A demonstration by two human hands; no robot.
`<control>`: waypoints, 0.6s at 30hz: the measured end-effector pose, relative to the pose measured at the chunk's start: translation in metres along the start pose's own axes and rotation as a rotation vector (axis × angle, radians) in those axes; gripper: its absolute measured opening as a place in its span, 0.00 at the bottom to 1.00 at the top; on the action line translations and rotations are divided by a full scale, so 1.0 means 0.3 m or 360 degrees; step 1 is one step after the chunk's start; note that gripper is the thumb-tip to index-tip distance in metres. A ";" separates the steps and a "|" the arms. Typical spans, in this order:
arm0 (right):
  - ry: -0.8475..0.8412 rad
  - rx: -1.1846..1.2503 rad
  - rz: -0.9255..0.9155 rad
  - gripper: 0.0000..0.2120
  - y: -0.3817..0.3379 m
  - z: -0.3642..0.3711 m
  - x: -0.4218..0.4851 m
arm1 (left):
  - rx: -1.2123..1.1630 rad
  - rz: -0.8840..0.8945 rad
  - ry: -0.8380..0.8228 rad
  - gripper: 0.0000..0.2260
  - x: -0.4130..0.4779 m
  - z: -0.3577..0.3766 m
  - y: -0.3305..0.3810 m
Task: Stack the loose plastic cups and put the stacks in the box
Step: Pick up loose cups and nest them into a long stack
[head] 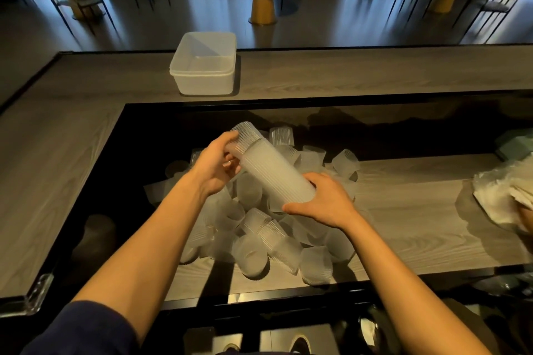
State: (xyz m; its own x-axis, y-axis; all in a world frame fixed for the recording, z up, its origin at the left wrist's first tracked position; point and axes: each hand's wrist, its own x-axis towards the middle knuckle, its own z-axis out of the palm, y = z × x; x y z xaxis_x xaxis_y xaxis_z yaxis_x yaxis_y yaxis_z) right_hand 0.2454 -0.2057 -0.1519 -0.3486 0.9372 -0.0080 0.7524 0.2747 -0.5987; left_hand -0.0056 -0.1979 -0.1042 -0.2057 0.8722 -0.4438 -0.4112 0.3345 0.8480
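A long stack of ribbed translucent plastic cups (268, 166) lies tilted between both hands, above the pile. My left hand (215, 166) grips its far upper end and my right hand (323, 202) wraps its near lower end. Below them, a heap of several loose frosted cups (259, 236) lies on the lower wooden shelf. The box (203, 65), a clear rectangular plastic tub, stands on the raised counter straight behind the pile and looks to hold nothing.
A black frame edges the recessed shelf (418, 210). Crumpled plastic bags (501, 196) lie at the right, with a greenish object (516, 144) behind them. The wooden counter (375, 72) runs across the back; round tables and chairs stand in the room beyond.
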 end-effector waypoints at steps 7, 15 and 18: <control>0.0035 0.0067 -0.0019 0.33 -0.003 0.011 -0.002 | 0.0190 0.0074 -0.0068 0.07 -0.030 -0.025 -0.037; -0.0148 0.0151 -0.0080 0.31 -0.002 0.012 -0.046 | 0.0345 0.0181 0.0045 0.03 -0.059 -0.052 -0.046; -0.0147 0.0185 -0.0078 0.29 -0.005 0.005 -0.056 | 0.0420 0.0184 0.0035 0.03 -0.071 -0.060 -0.060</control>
State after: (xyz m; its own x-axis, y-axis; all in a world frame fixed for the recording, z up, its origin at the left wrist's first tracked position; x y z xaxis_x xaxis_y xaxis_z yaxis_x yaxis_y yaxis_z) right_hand 0.2493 -0.2223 -0.1522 -0.4370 0.8982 -0.0470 0.6654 0.2877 -0.6888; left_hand -0.0097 -0.2287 -0.1153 -0.2581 0.9030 -0.3435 -0.1389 0.3171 0.9382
